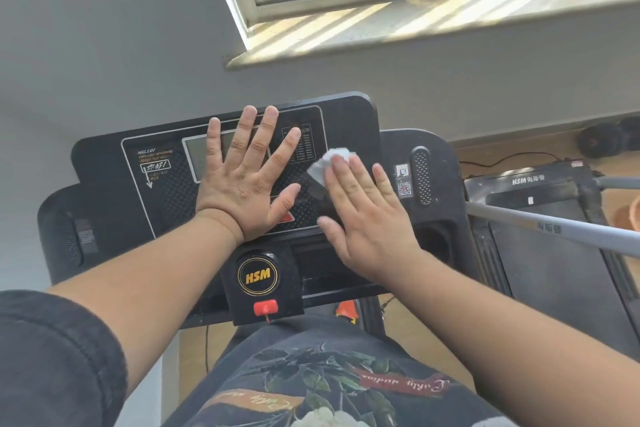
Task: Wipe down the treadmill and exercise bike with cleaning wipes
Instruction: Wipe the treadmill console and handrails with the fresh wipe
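The black treadmill console (104, 163) fills the middle of the view, with a grey display and an HSM knob (258, 275) at its near edge. My left hand (246, 180) lies flat on the display, fingers spread, holding nothing. My right hand (363, 215) presses flat on a white cleaning wipe (327, 163) against the console's right side. Only the wipe's far end shows past my fingertips. The exercise bike is out of view.
A red safety key (266, 308) sits below the knob. A cup holder (433, 239) is to the right of my right hand. A second treadmill deck (540, 270) with a grey handrail (554, 227) lies on the floor at right. A sunlit window sill (381, 24) is ahead.
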